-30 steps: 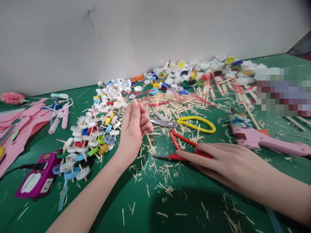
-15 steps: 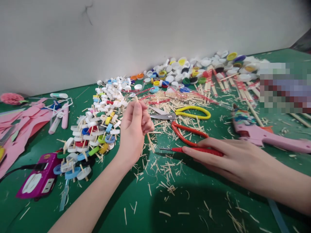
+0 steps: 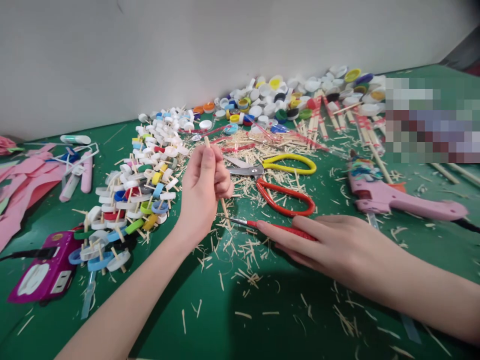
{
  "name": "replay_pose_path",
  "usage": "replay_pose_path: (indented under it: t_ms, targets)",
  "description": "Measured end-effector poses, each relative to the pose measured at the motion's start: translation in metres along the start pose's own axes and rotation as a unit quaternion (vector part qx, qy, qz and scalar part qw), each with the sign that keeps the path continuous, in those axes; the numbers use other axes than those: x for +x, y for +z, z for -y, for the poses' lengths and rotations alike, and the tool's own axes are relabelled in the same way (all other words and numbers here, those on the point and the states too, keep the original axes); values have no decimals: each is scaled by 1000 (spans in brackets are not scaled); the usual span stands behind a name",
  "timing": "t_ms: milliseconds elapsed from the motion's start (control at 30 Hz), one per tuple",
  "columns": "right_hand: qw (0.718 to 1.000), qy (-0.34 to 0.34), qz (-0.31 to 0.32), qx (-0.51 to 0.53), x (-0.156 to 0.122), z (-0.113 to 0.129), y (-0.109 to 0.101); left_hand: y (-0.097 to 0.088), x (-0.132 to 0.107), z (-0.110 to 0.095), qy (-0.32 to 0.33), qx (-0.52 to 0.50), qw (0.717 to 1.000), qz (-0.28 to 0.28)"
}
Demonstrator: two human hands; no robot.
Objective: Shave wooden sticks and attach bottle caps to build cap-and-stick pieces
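My left hand (image 3: 204,182) is closed round a thin wooden stick (image 3: 224,206), which pokes out above the thumb and below the fist. In my right hand (image 3: 318,240) is a slim red-handled craft knife (image 3: 240,221). Its metal tip points left and lies close to the stick's lower end; whether they touch I cannot tell. Just beyond both hands, scissors (image 3: 258,171) with one yellow and one red handle lie spread apart on wood shavings (image 3: 249,250).
Bottle caps with sticks through them (image 3: 135,200) pile up at left; loose caps (image 3: 262,100) line the wall. A pink glue gun (image 3: 397,200) lies right, a magenta corded box (image 3: 45,270) lower left, pink paper (image 3: 33,185) far left. Wrapped chopsticks (image 3: 318,117) lie behind.
My right hand has brought the knife tip left, close to the stick's lower end. My left hand keeps its hold on the stick. The camera view has shifted slightly.
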State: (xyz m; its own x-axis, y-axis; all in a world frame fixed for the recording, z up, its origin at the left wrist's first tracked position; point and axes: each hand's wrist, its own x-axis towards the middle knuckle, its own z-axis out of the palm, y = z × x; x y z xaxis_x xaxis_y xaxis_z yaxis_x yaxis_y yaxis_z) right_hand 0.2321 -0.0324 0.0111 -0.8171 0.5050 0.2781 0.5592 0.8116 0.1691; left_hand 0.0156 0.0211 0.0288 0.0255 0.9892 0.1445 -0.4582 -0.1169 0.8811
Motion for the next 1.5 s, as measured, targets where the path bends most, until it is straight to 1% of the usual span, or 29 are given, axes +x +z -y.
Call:
replay_pose_path:
  t_ms: [133, 300, 433, 767, 1033, 1167, 1267, 1367, 1500]
  targets:
    - [1000, 0, 4, 30, 1, -2, -2, 1, 1, 1, -4, -5, 1000, 9]
    - [999, 1, 2, 52, -1, 0, -1, 4, 0, 3, 6, 0, 1000, 4]
    - [997, 5, 27, 78, -1, 0, -5, 8, -3, 4, 17, 9, 1000, -3]
    - [996, 12, 47, 80, -2, 5, -15, 12, -3, 6, 10, 7, 1000, -5]
    - [995, 35, 15, 90, 2, 8, -11, 11, -2, 7, 21, 14, 1000, -14]
    - [996, 7, 16, 88, 6, 8, -9, 12, -3, 5, 13, 12, 1000, -3]
    - [993, -24, 40, 108, 7, 6, -8, 12, -4, 4, 13, 9, 1000, 3]
    - [989, -40, 60, 127, 7, 4, -9, 9, -4, 4, 15, 8, 1000, 11]
    - [991, -56, 58, 103, 8, 3, -11, 5, -2, 6, 25, 5, 999, 21]
